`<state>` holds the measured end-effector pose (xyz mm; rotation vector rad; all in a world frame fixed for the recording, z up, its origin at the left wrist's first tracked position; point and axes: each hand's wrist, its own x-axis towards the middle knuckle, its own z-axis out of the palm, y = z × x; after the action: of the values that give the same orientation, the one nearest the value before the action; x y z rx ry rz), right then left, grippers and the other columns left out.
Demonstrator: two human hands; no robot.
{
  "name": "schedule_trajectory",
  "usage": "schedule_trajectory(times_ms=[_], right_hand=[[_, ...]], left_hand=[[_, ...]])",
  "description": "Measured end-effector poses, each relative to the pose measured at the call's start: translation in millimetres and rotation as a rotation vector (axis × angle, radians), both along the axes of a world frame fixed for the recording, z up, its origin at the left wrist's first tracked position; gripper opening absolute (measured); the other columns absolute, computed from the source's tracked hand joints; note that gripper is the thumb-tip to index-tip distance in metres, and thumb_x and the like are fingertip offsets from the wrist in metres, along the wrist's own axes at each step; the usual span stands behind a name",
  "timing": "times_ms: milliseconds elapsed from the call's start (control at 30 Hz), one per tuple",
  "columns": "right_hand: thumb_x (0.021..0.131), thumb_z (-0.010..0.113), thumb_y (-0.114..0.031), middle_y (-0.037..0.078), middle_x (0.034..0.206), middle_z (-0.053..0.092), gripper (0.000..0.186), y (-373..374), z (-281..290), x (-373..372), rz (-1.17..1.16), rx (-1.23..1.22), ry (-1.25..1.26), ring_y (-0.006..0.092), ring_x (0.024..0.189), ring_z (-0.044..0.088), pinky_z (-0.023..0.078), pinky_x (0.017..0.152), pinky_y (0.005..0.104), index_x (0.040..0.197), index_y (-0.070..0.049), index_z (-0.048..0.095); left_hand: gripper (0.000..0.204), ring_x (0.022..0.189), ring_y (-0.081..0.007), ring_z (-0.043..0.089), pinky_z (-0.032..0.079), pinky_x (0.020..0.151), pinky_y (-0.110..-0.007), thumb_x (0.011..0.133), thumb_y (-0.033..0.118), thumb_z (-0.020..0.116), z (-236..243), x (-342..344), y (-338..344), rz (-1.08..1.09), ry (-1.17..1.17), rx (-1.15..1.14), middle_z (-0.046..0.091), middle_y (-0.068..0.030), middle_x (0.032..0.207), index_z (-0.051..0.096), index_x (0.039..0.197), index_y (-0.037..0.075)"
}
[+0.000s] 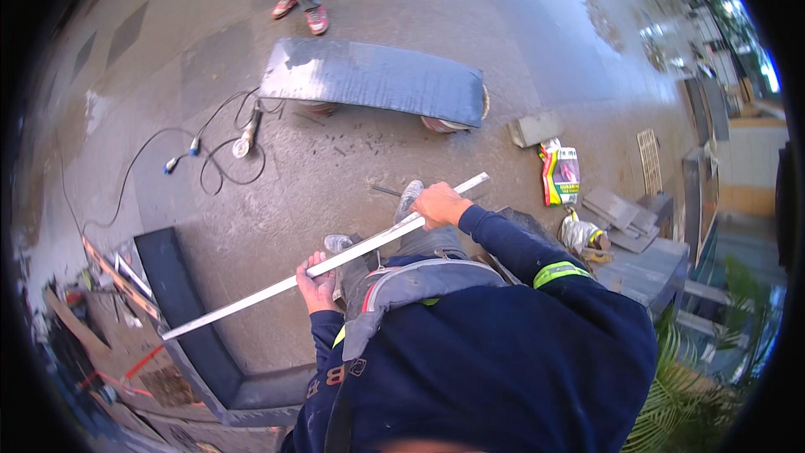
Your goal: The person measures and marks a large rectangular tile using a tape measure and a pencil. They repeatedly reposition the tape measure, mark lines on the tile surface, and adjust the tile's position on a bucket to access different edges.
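A long, straight white bar [251, 302], like a straightedge, lies aslant in front of my body. My right hand [440, 204] is closed around it near its upper right end. Farther down its length, my left hand [317, 283] grips it with the fingers curled round. The bar's far left end reaches over a dark grey trough-like frame of slabs [180, 273] and looks close to its outer edge; whether it touches cannot be made out.
Ahead, a dark, shiny slab [369, 80] rests on round supports, with another person's red shoes [316, 20] behind it. A grinder-like power tool [245, 141] and cable lie left. A block [535, 128], colourful bag [560, 173] and stacked tiles [622, 211] stand right.
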<state>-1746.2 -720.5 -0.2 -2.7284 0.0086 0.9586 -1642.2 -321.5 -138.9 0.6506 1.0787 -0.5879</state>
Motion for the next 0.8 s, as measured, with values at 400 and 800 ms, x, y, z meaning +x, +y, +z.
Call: schedule_trajectory(times_ms=[400,800], right_hand=[[0.074,0.085,-0.033,0.012,0.093,0.08,0.032,-196.5,-27.5,-133.4,-0.42,0.008,0.056,0.0358,0.092,0.079,0.062,0.077,0.0489,0.102,-0.018,0.084],[0.079,0.084,-0.037,0.014,0.096,0.076,0.033,-398.0,-37.5,-47.3,-0.468,-0.001,-0.104,0.0382,0.101,0.071,0.058,0.083,0.0545,0.1,-0.013,0.074]], left_hand=[[0.039,0.127,-0.0342,0.066,0.052,0.111,-0.056,0.097,0.019,0.063,-24.9,39.9,-315.8,-0.429,-0.154,-0.094,0.069,-0.0169,0.135,0.06,0.132,0.0],[0.073,0.125,-0.0416,0.067,0.051,0.116,-0.052,0.089,0.006,0.062,-72.3,140.5,-554.8,-0.426,-0.291,-0.424,0.059,-0.0292,0.148,0.041,0.157,-0.009]])
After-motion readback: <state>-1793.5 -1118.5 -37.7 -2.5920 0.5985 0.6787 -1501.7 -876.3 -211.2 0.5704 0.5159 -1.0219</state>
